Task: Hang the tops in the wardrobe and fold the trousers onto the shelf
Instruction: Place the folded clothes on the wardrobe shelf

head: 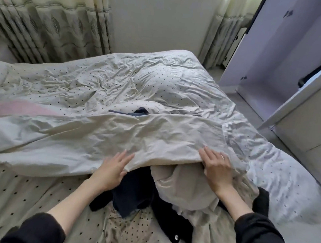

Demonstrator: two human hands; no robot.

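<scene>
Both hands (164, 169) lie flat at the duvet (98, 136) edge (clothes (131, 193) beneath).

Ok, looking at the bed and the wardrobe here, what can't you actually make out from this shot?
- Clothes pile, head view: the duvet covers most of it, so how many tops or trousers there are is unknown.
- Dark fabric farther up the bed: only an edge shows past a duvet fold.
- Wardrobe interior: cut off by the right edge and its open door; rail, hangers and shelf are unseen.
- Left hand and right hand: palms face down, hidden.
</scene>
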